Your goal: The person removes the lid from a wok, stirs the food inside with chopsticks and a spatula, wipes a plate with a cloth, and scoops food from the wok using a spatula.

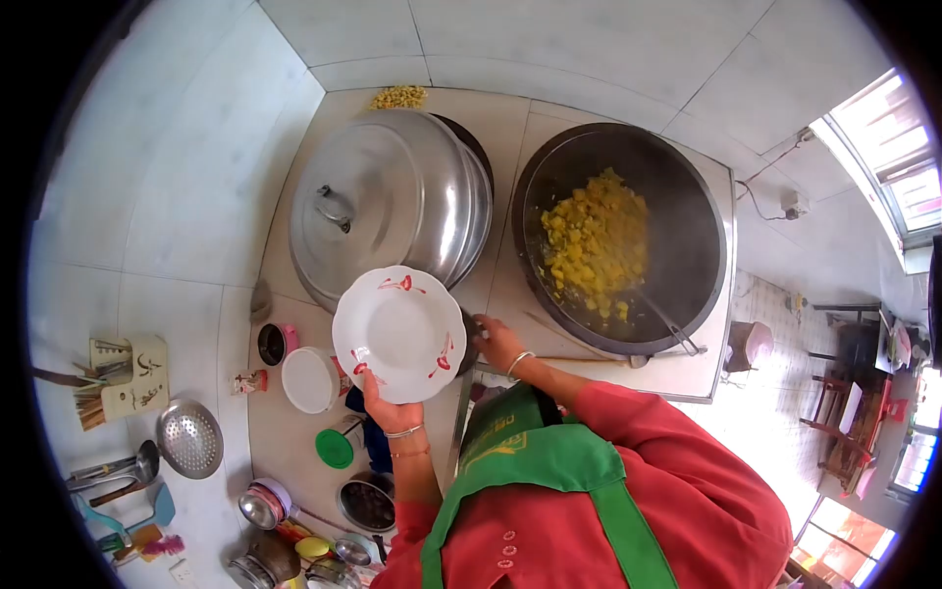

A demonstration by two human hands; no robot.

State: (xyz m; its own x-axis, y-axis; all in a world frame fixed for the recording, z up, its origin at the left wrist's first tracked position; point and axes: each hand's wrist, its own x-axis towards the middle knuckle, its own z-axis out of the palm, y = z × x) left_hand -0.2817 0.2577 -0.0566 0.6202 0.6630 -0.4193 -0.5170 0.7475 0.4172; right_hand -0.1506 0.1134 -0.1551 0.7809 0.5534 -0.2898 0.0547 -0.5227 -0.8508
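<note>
A white plate (397, 329) with red flower designs is tilted over the counter, in front of the large lidded metal pot (392, 196). My left hand (386, 404) grips its lower rim. My right hand (497, 346) is just right of the plate, its fingers at the edge of a dark round object (469, 344) that the plate partly hides; I cannot make out what they hold. Yellow chopped food (594, 236) lies in the big dark wok (687, 236) on the right, with a metal utensil (667, 316) resting in it.
A white-lidded tub (310, 380), a pink container (277, 343), a green-lidded jar (335, 448) and a bowl of dark contents (368, 503) stand on the left. Utensils and a perforated skimmer (189, 439) hang on the left wall. A stick (579, 359) lies before the wok.
</note>
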